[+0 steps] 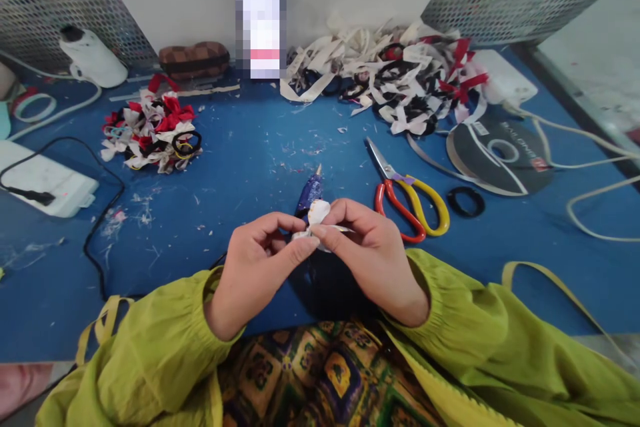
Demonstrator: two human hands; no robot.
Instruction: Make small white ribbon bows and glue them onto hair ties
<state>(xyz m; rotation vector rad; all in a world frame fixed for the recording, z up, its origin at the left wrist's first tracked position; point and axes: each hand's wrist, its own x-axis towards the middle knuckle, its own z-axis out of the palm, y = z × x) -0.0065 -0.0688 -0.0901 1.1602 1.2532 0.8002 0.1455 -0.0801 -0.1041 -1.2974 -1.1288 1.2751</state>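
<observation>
Ribbon (320,211), white, sits between the fingertips of both hands, above the blue table (240,167). The left hand (265,260) pinches its left end with thumb and forefinger; the right hand (377,257) pinches its middle with thumb and forefinger, these 2 thumbs nearly meeting. 1 rounded loop stands up from the grip, pointing between 12 and 1 o'clock, with small orange marks along its left edge. The lower part lies along a long axis from 9 to 3 o'clock, and a narrow tip shows past the right fingers at 3 o'clock.

Just beyond the fingers at 12 o'clock lies a blue glue gun (310,194), nozzle toward 1 o'clock. Scissors (399,178) lie between 2 and 3 o'clock, with 1 red and 1 yellow handle, blades toward 11. At 3 o'clock is a black band (467,213). Farther, just past 2 o'clock, a dark spool (463,147) carries white lettering that seems to read "AILONG", its first letter unclear, beside a red mark; its small white label is too small to read.

1 pile of bows (150,130) sits at 10 o'clock, a larger ribbon heap (400,74) at 1. Farthest, near 11:30, stands a phone (263,20), its screen blurred.
</observation>
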